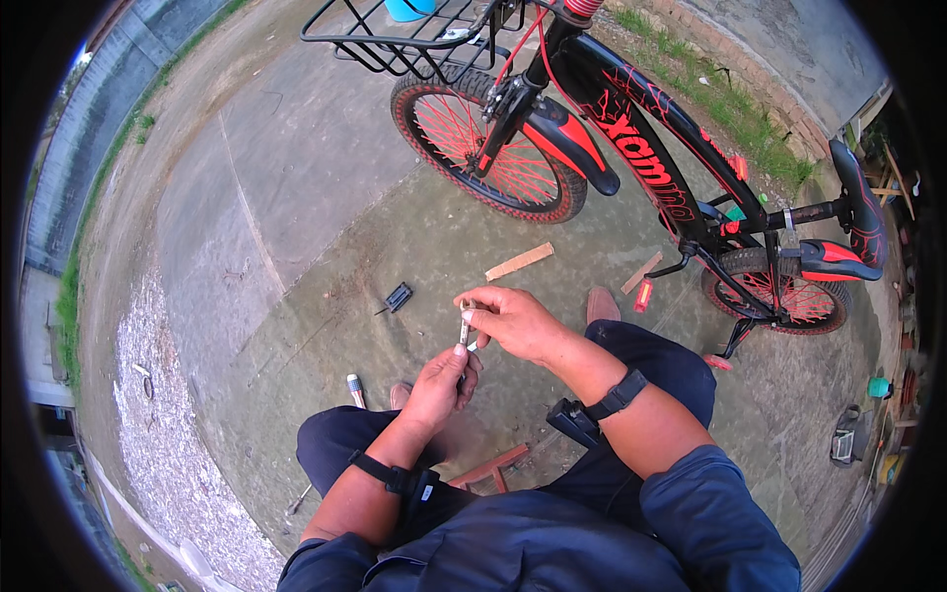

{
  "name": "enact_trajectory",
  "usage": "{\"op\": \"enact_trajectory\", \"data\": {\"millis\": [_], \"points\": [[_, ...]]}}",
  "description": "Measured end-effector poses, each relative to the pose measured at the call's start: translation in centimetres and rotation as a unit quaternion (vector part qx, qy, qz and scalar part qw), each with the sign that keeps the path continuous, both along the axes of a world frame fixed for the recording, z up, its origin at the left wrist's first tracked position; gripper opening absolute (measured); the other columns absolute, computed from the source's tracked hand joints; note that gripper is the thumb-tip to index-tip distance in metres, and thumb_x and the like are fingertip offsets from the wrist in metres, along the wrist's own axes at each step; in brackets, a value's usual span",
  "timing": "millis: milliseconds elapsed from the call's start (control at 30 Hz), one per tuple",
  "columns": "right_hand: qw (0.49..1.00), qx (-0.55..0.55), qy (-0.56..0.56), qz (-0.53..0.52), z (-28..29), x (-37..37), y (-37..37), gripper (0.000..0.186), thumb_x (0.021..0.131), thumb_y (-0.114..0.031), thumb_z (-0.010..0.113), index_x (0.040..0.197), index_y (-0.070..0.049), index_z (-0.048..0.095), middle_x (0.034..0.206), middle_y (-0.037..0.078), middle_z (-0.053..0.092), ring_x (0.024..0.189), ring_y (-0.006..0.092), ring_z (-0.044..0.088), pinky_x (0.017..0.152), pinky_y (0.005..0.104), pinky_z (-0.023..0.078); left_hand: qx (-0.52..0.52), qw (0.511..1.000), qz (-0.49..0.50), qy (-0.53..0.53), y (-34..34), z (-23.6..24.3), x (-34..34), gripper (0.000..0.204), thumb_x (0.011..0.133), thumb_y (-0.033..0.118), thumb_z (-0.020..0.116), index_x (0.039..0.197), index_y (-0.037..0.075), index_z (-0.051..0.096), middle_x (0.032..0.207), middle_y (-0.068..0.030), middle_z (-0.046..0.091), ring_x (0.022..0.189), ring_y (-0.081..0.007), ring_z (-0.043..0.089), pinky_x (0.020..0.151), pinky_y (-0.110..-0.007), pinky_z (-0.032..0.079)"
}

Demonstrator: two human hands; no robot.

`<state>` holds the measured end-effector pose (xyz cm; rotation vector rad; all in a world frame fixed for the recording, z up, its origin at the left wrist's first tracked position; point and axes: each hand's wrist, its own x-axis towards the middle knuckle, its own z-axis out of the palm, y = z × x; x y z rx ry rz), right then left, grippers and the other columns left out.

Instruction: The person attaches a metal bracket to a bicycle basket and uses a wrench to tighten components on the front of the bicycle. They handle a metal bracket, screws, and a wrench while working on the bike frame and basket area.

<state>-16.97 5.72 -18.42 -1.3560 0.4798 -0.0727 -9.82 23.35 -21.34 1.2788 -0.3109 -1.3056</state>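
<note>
Both my hands meet in front of my knees around a slim silver metal tool [465,331] that looks like a small wrench. My right hand [513,324] pinches its upper end between thumb and fingers. Just below, my left hand [441,387] is closed on the lower end, its fingers partly hidden. A small pale piece shows beside the tool, too small to name. On the ground ahead of my hands lies a black bicycle pedal [399,296]. A black and red bicycle [641,148] stands beyond, with a red pedal [643,295] on its near side.
A tool with a blue and white handle [355,388] is by my left foot. Wooden strips [519,261] lie near the front wheel [490,148]. The wire basket [404,44] overhangs that wheel. Between my legs shows a reddish wooden frame [493,466]. A blue container [409,9] is at the far edge.
</note>
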Motion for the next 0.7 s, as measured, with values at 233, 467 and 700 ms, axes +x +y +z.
{"op": "enact_trajectory", "data": {"millis": [233, 467, 700], "points": [[1.0, -0.001, -0.004, 0.001, -0.15, 0.05, 0.01, 0.033, 0.093, -0.016, 0.06, 0.121, 0.002, 0.061, 0.081, 0.003, 0.063, 0.063, 0.0085, 0.058, 0.058, 0.0261, 0.048, -0.01, 1.0, -0.005, -0.002, 0.01, 0.11, 0.08, 0.043, 0.105, 0.043, 0.039, 0.095, 0.005, 0.056, 0.061, -0.0013, 0.048, 0.047, -0.0093, 0.04, 0.043, -0.023, 0.032], [1.0, -0.002, 0.0, 0.0, -0.04, 0.08, 0.0, 0.033, 0.092, -0.017, 0.06, 0.12, 0.001, 0.062, 0.081, 0.003, 0.063, 0.063, 0.0084, 0.059, 0.058, 0.0263, 0.048, -0.002, 1.0, -0.006, -0.002, -0.06, 0.12, 0.11, 0.044, 0.104, 0.044, 0.039, 0.095, 0.005, 0.056, 0.061, -0.0013, 0.048, 0.048, -0.0092, 0.041, 0.043, -0.023, 0.032], [1.0, -0.008, -0.005, 0.003, -0.38, 0.1, -0.03, 0.034, 0.092, -0.018, 0.061, 0.12, 0.001, 0.062, 0.081, 0.004, 0.063, 0.064, 0.0088, 0.059, 0.058, 0.0265, 0.048, -0.004, 1.0, -0.012, -0.001, 0.02, 0.06, 0.17, 0.044, 0.104, 0.044, 0.04, 0.096, 0.005, 0.056, 0.062, -0.0016, 0.048, 0.049, -0.0094, 0.042, 0.043, -0.023, 0.032]]}}
